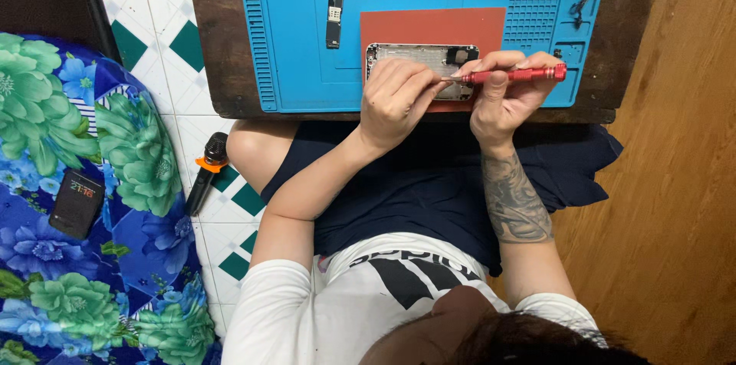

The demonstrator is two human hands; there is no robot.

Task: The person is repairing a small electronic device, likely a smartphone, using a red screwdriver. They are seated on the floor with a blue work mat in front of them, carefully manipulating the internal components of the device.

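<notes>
An opened phone housing [429, 58] lies on a red pad [432, 26] set on a blue repair mat [307, 66]. My right hand [502, 100] grips a red screwdriver [517, 74], held nearly level with its tip pointing left over the housing. My left hand [395, 97] rests on the housing's near edge, its fingertips pinching at the screwdriver's tip. A phone circuit board [334, 12] lies on the mat to the left of the pad.
The mat sits on a dark wooden table [215, 66] over my lap. Small parts lie along the mat's far edge. A black and orange tool [207, 173] lies on the tiled floor at left. A dark device [77, 202] rests on floral bedding [84, 181].
</notes>
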